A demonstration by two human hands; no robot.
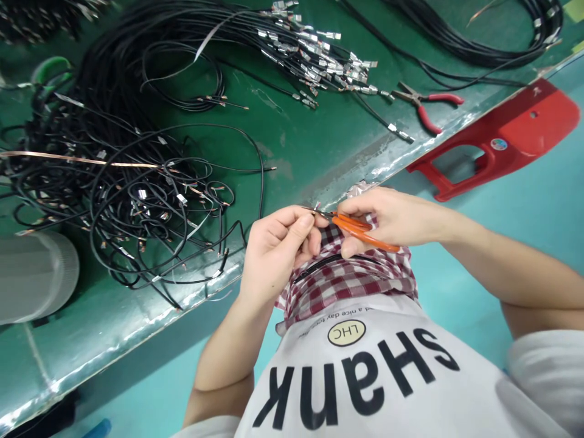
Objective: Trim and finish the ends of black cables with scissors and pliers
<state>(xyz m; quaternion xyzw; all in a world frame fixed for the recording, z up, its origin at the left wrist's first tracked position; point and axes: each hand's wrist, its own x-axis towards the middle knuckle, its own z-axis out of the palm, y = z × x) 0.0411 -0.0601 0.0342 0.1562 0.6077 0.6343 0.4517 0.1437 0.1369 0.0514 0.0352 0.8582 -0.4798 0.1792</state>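
My left hand point(285, 243) is closed near the table's front edge, its thumb and forefinger pinching the end of a thin black cable point(241, 228). Most of that end is hidden by my fingers. In my right hand point(378, 216) are small scissors with orange handles point(360, 231). Their dark, narrow blades point left and meet the cable end at my left fingertips. Whether the blades are closed on it is too small to tell. Both hands are above my lap, over a red and white checked cloth point(351, 283).
A tangled heap of black cables point(137, 201) covers the table's left side. Behind it lies a bundle with metal connectors point(319, 61). Red-handled pliers point(424, 106) rest near the edge, beside a red plastic stool point(502, 140). A whitish round container point(36, 277) stands at left.
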